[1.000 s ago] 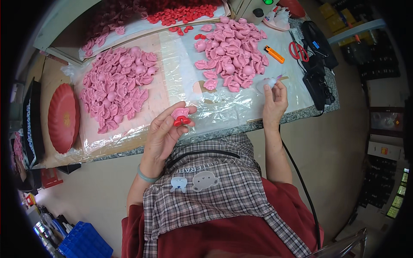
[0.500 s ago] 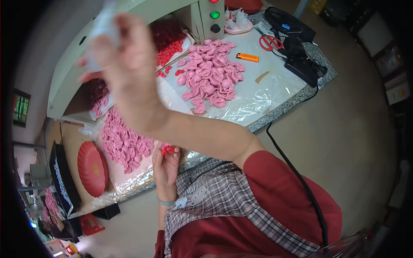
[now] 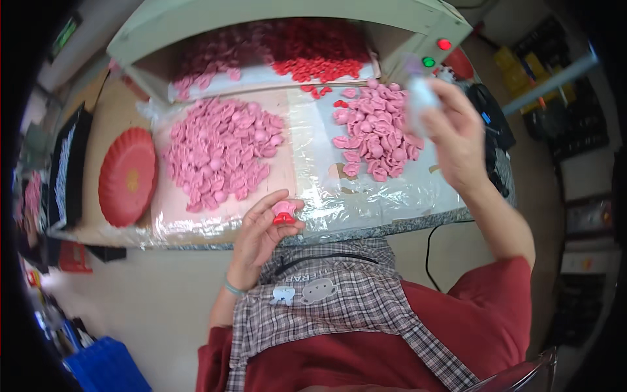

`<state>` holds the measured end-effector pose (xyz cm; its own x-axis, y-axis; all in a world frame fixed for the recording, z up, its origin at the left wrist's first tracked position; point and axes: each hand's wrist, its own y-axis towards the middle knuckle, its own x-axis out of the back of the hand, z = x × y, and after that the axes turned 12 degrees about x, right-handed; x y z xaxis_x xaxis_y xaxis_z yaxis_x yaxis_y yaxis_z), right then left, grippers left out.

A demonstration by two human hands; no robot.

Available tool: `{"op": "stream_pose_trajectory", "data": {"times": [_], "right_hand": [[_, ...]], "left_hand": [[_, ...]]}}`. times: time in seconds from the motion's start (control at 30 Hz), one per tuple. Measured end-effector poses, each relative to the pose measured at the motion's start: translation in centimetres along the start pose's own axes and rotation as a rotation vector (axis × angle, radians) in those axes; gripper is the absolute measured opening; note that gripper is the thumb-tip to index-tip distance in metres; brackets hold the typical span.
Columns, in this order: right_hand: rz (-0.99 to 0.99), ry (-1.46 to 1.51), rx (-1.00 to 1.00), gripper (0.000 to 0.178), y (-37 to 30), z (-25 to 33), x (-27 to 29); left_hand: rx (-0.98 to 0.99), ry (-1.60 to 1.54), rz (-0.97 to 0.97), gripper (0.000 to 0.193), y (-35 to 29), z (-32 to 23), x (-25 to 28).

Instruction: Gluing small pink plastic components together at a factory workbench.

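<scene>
My left hand (image 3: 253, 234) is closed in a pinch on a small pink piece with a red bow (image 3: 283, 218), just above the table's front edge. My right hand (image 3: 460, 134) is raised at the right, wrapped round a pale small squeeze bottle (image 3: 423, 108) that motion blurs. Behind the bottle lies a pile of pink moulded pieces (image 3: 379, 134), some like folded shells and some round. A larger pile of similar pink pieces (image 3: 219, 150) spreads left of the middle, beyond my left hand.
A pale green machine (image 3: 274, 21) spans the back, with pink and red pieces (image 3: 320, 69) in its opening and red and green lights on its right side. A red fluted dish (image 3: 128, 176) and a black box (image 3: 70, 166) stand at the left. Clear plastic (image 3: 326, 209) covers the tabletop.
The view has swung round to face the machine squarely. My right hand, with the bottle, has gone from across my body at upper left to the right side. My left hand keeps its pinch.
</scene>
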<state>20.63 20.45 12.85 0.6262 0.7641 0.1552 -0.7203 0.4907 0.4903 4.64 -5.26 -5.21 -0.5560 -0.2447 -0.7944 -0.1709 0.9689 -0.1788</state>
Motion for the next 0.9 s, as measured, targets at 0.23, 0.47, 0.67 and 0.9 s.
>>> {"op": "stream_pose_trajectory", "data": {"times": [0.23,0.47,0.67,0.9], "right_hand": [[-0.478,-0.090,-0.029,0.045,-15.5,-0.7,8.2],[-0.583,0.404,-0.054,0.052,-19.2,-4.1,0.7],[-0.281,0.475,-0.143,0.051,-13.2,-4.2,-2.0],[-0.043,0.458,-0.251,0.039,-10.0,-5.0,-4.6]], "left_hand": [[0.042,-0.056,0.060,0.041,2.7,-0.5,0.0],[0.080,-0.010,0.127,0.047,3.3,-0.4,-1.7],[0.080,0.030,0.148,0.053,2.5,-0.9,-3.6],[0.073,0.124,0.104,0.051,0.4,-1.0,-4.6]]}}
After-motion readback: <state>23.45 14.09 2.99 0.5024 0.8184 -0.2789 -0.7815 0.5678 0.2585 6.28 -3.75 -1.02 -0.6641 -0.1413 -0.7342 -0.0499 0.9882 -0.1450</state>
